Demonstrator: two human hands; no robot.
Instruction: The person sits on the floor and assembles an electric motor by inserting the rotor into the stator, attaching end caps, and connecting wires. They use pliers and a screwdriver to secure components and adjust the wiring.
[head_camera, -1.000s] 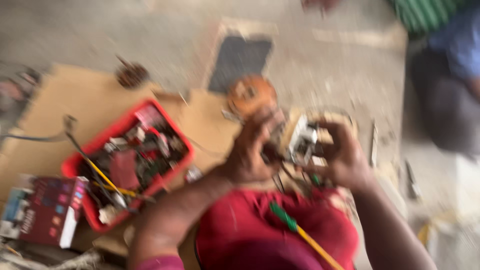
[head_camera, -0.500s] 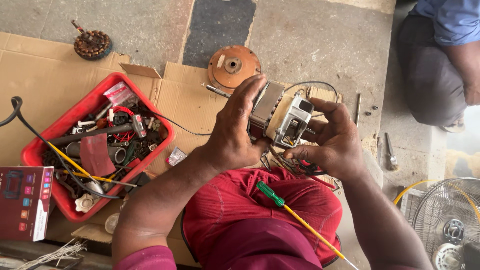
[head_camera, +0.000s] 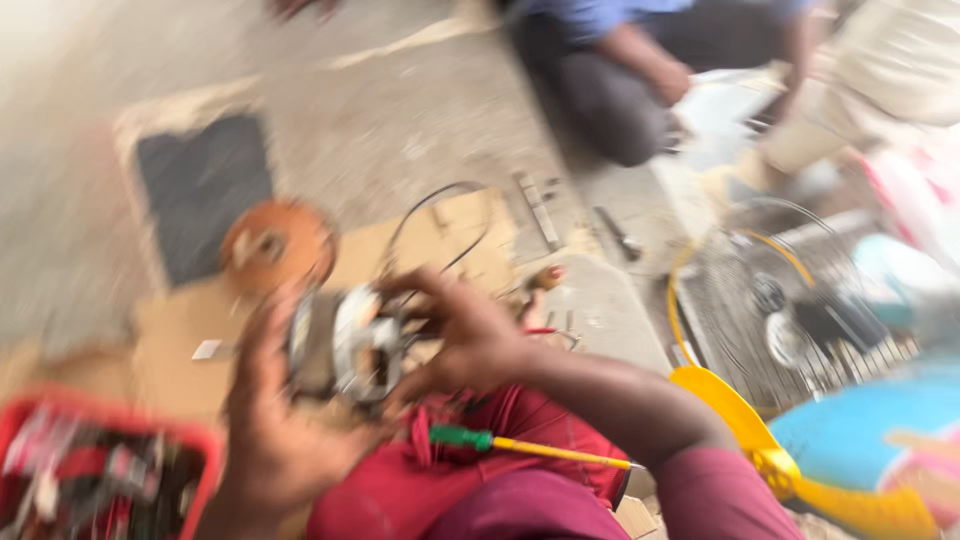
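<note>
Both hands grip one small electric motor (head_camera: 345, 345) above the person's lap: the left hand (head_camera: 270, 430) is wrapped around its left end and underside, and the right hand (head_camera: 470, 340) clasps its right side, fingers curled onto it. One screwdriver (head_camera: 530, 447) with a green handle and yellow shaft lies across the red cloth (head_camera: 440, 480) on the lap. One round orange disc (head_camera: 277, 243) rests on the cardboard (head_camera: 170, 340) behind the motor, one red tray (head_camera: 110, 470) of parts sits at lower left, and one wire fan guard (head_camera: 790, 310) lies to the right.
</note>
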